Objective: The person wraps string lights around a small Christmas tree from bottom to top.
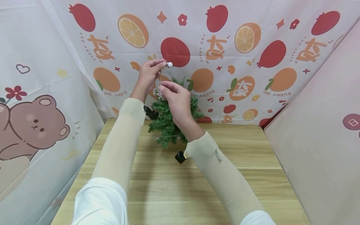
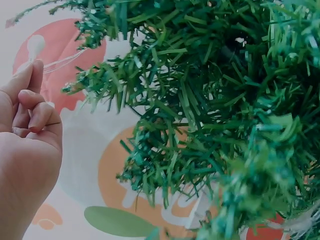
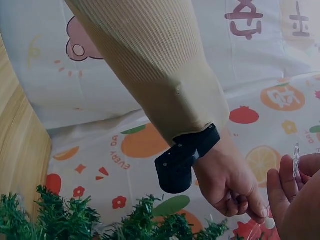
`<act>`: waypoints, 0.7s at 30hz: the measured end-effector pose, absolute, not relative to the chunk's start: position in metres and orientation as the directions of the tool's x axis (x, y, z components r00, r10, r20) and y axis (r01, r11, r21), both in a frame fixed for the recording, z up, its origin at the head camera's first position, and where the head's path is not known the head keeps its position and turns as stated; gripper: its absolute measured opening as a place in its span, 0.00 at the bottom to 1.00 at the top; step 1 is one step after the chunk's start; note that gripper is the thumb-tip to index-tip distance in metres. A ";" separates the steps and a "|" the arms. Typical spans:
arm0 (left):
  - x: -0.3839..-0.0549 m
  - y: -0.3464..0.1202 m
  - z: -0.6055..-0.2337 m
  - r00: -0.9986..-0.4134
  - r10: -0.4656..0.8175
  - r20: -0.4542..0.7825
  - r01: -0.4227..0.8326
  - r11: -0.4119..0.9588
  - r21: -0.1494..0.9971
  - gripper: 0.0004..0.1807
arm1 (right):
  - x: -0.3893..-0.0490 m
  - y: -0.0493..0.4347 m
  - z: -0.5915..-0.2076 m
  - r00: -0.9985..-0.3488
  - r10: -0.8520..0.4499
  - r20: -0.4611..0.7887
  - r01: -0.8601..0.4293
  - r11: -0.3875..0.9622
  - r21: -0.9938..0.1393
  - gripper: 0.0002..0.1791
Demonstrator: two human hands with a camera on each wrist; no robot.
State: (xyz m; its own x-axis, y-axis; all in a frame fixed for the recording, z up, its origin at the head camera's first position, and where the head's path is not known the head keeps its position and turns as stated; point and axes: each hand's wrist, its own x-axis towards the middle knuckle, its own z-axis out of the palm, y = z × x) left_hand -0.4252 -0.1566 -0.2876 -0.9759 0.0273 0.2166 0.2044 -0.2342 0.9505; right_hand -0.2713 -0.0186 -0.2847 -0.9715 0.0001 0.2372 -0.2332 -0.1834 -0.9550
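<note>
My left hand is raised above the left side of a small artificial Christmas tree. Its thumb and forefinger pinch a thin clear thread just below a small white ball. In the left wrist view, loops of the thread run from the fingertips towards the branches. Lower and to the right, my right hand pinches with thumb and fingers in front of the tree's top. A narrow, clear plastic ornament shows at its fingers in the right wrist view.
The tree stands at the back of a wooden table, close to a fruit-printed cloth. Printed cloths also hang at left and right. Black cameras are strapped to both wrists; the right one hangs over the tabletop.
</note>
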 end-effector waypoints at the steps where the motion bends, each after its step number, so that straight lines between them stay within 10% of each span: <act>1: -0.425 -0.156 -0.287 -0.975 0.027 0.222 0.209 -0.245 0.947 0.22 | -0.270 -0.019 -0.284 -0.970 -0.002 0.242 -0.238 -0.184 -0.954 0.12; 21: -0.389 -0.179 -0.323 -0.979 0.038 0.198 0.199 0.037 0.979 0.17 | -0.255 -0.011 -0.327 -0.981 -0.074 0.179 -0.182 0.047 -0.982 0.08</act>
